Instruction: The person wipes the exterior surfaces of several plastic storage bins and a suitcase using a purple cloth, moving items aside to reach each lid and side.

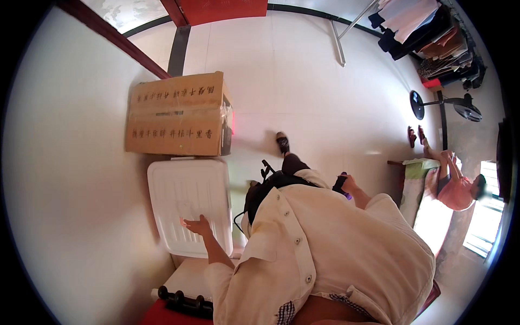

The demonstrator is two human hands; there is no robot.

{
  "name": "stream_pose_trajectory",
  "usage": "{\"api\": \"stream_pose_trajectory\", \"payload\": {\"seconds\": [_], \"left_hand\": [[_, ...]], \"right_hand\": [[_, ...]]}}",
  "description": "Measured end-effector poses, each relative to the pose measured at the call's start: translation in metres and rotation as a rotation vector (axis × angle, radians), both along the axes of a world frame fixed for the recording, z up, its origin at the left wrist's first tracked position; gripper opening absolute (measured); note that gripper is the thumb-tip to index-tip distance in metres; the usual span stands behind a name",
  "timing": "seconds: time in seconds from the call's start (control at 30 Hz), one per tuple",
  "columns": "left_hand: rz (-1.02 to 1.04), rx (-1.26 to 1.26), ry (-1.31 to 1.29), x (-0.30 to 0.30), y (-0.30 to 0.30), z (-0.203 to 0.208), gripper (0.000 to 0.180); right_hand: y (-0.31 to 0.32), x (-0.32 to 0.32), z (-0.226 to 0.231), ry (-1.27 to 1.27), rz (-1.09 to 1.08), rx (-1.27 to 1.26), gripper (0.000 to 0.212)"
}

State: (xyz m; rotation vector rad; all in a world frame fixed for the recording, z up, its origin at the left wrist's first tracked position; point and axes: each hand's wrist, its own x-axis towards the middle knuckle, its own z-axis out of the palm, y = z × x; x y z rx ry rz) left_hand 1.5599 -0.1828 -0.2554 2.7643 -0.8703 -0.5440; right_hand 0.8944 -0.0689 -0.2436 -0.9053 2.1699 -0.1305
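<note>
My left hand (196, 225) is over the white plastic lid (189, 189) of a storage box by the wall, fingers stretched apart with nothing in them. Whether it touches the lid I cannot tell. On the other side of my body, my right hand (352, 186) is closed around a small black and purple object (341, 183) whose kind I cannot make out. A black bag or strap (265, 187) hangs at my front, against a cream shirt.
A taped cardboard box (176, 115) stands just beyond the lid. Black knobs (184, 300) on something red lie at lower left. A clothes rack (444, 49), a fan (467, 107), sandals (416, 136) and a seated person (456, 192) are to the right.
</note>
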Motion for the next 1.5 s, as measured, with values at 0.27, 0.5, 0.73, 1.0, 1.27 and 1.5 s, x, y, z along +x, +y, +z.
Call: {"api": "stream_pose_trajectory", "payload": {"seconds": [0.27, 0.5, 0.73, 1.0, 1.27, 1.5], "left_hand": [[-0.090, -0.547, -0.074, -0.140, -0.165, 0.042, 0.068], [-0.195, -0.546, 0.076, -0.223, -0.282, 0.052, 0.053], [-0.466, -0.382, -0.580, -0.225, -0.315, 0.014, 0.040], [-0.180, 0.003, -0.379, -0.257, -0.368, 0.057, 0.039], [-0.115, -0.579, -0.217, -0.272, -0.566, 0.088, 0.039], [0.146, -0.767, 0.188, -0.300, -0.788, 0.100, 0.032]], "right_hand": [[-0.106, -0.093, -0.024, -0.043, -0.152, -0.112, 0.043], [-0.272, -0.181, -0.011, 0.059, -0.027, -0.199, 0.047], [-0.479, -0.213, 0.007, -0.002, 0.084, -0.238, 0.048], [-0.616, -0.206, 0.019, 0.026, 0.061, -0.190, 0.044], [-0.731, -0.198, 0.019, 0.038, 0.358, -0.052, 0.046], [-0.920, -0.225, -0.048, -0.191, 0.406, -0.091, 0.054]]}}
